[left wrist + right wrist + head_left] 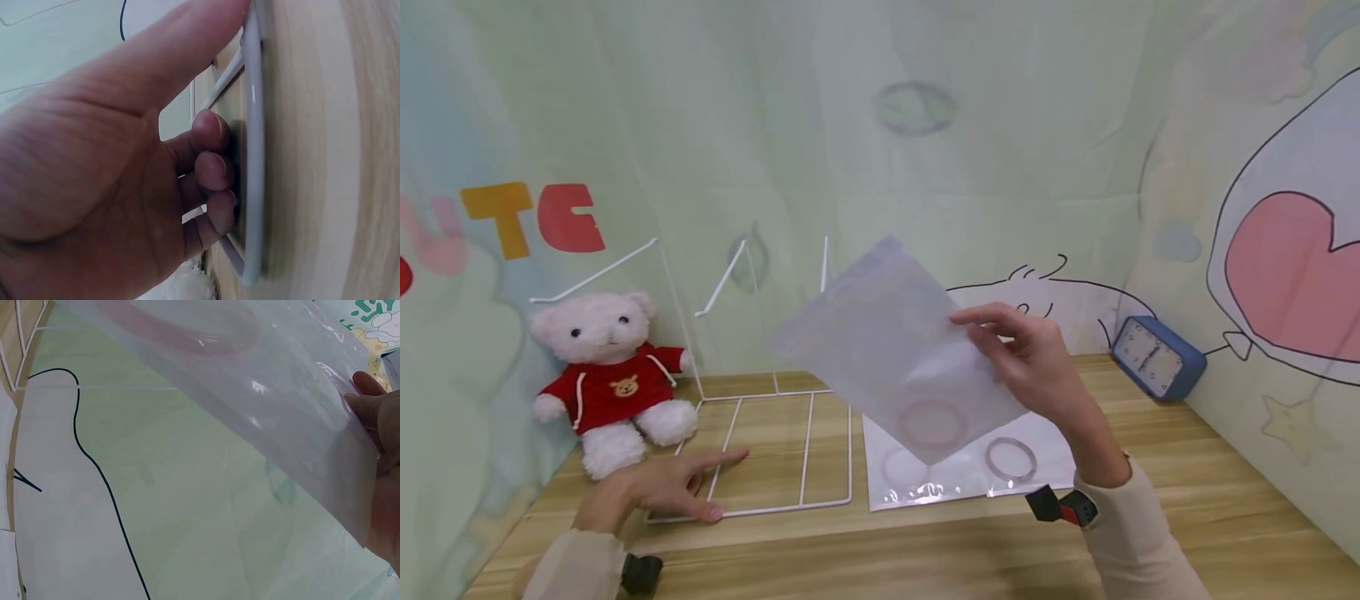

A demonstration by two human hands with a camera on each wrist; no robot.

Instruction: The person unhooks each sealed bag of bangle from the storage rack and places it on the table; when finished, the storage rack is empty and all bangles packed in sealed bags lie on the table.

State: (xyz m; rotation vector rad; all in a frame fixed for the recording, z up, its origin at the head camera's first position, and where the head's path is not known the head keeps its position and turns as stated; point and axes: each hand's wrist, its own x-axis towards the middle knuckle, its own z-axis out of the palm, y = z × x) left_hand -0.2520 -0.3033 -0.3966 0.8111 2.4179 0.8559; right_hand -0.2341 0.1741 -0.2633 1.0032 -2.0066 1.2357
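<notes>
My right hand (1026, 354) pinches the edge of a translucent plastic zip bag (872, 333) between thumb and fingers. The bag hangs tilted in the air, and a pinkish ring (966, 421) shows through its lower part. In the right wrist view the bag (294, 412) spreads out from the fingertips. My left hand (662, 487) lies at the front left of a white wire rack (786, 507). Its thumb touches the front rod and its index finger points right. The left wrist view shows the other fingers bent loosely beside the rod (254, 156).
More clear bags (951, 493) lie flat on the wooden table right of the rack, with rings (988, 458) showing. A white teddy bear in a red sweater (621, 387) sits at the left. A blue clock (1157, 358) stands at the back right. Printed curtains enclose the table.
</notes>
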